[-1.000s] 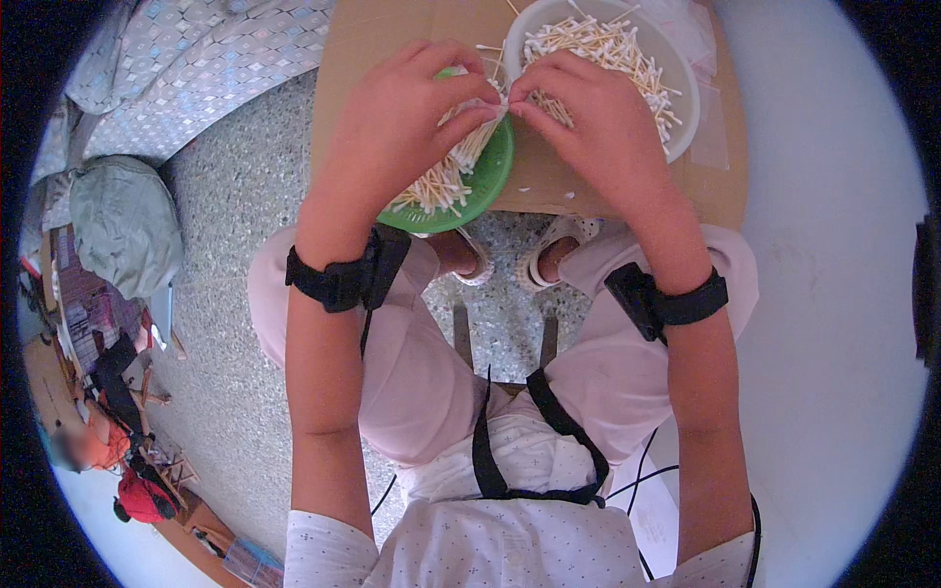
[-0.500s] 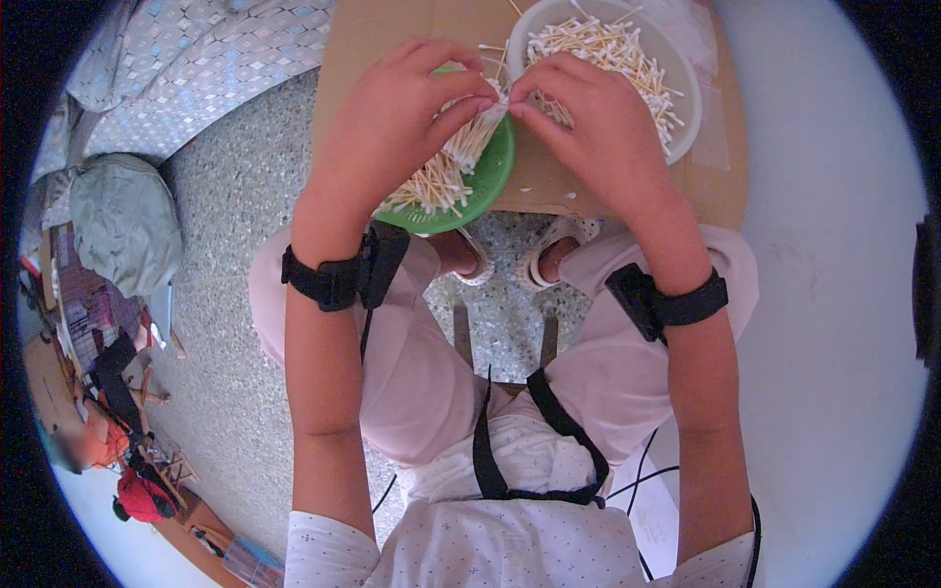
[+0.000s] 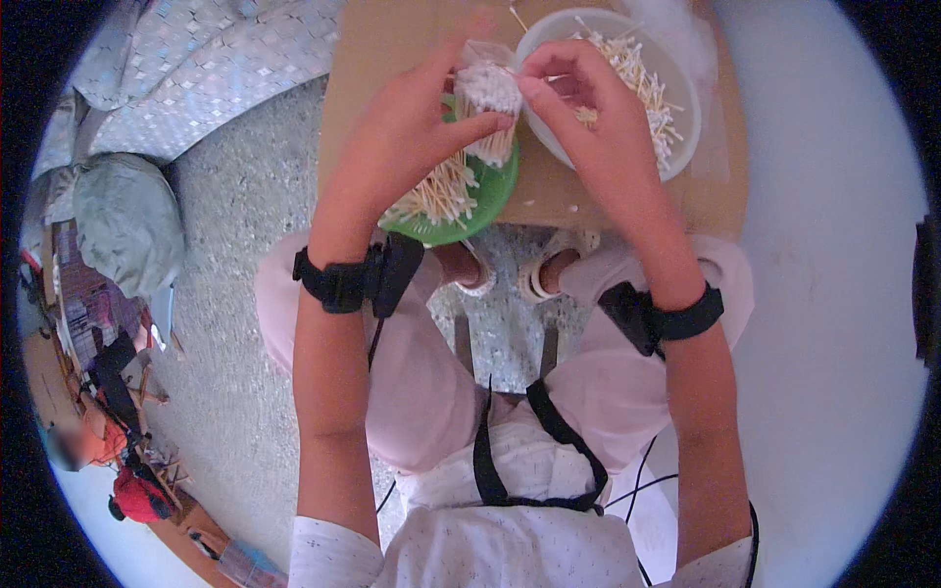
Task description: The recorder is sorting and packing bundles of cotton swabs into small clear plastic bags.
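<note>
A small clear plastic bag packed with cotton swabs (image 3: 489,93) stands above a green basket (image 3: 498,194), its white swab tips facing up. My left hand (image 3: 412,127) grips the bag from the left, the thumb across its front; the other fingers are partly blurred. At the bag's upper right edge, my right hand (image 3: 600,110) pinches with thumb and forefinger, its remaining fingers curled. Loose cotton swabs (image 3: 436,196) lie in the green basket below my left hand. More loose swabs fill a white bowl (image 3: 692,118), partly hidden behind my right hand.
The basket and bowl rest on a brown cardboard surface (image 3: 549,201). Clear plastic bags (image 3: 720,108) lie at its right side. A pale wall (image 3: 833,294) rises on the right. At far left are a grey-green cloth bundle (image 3: 127,225) and a person in orange (image 3: 103,441).
The bag of swabs now shows more fully and upright between my hands. My left fingers have lifted and spread from the pinch at its top, while my right hand keeps pinching near the edge.
</note>
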`<state>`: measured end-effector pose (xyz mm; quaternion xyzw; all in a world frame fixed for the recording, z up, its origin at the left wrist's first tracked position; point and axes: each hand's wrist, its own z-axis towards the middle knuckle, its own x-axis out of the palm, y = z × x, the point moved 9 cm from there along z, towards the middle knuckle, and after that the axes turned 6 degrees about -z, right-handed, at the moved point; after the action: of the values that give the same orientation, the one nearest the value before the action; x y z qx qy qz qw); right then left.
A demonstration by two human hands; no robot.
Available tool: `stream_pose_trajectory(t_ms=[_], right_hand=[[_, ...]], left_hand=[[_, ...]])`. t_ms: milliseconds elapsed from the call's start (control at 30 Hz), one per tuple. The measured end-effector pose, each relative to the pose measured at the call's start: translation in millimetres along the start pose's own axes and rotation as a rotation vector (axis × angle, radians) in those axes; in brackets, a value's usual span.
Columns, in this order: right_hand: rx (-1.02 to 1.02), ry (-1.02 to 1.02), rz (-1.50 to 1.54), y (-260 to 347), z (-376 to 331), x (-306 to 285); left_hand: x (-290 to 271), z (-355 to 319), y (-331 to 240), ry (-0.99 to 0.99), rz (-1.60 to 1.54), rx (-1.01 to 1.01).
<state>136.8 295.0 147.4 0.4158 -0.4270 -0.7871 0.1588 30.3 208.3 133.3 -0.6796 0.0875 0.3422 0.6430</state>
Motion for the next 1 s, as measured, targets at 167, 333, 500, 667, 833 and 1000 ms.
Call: stream_pose_trajectory(t_ms=[167, 333, 500, 667, 833, 1000], right_hand=[[0.152, 0.018, 0.309, -20, -4, 8], [0.005, 0.089, 0.37, 3, -14, 15], [0.028, 0.018, 0.538, 1, -11, 13], [0.094, 0.022, 0.438, -6, -8, 17], [0.086, 0.022, 0.327, -5, -9, 16], [0.138, -0.016, 0.276, -12, -12, 12]], left_hand=[[-24, -2, 5, -0.293, -0.712, 0.026], [-17, -8, 15, -0.427, -1.045, -0.038], [-12, -12, 7, -0.516, -1.022, -0.071], [-7, -7, 6, -0.436, -1.006, -0.026], [-4, -7, 5, -0.419, -0.973, -0.025], [-20, -7, 7, -0.477, -0.845, 0.102]])
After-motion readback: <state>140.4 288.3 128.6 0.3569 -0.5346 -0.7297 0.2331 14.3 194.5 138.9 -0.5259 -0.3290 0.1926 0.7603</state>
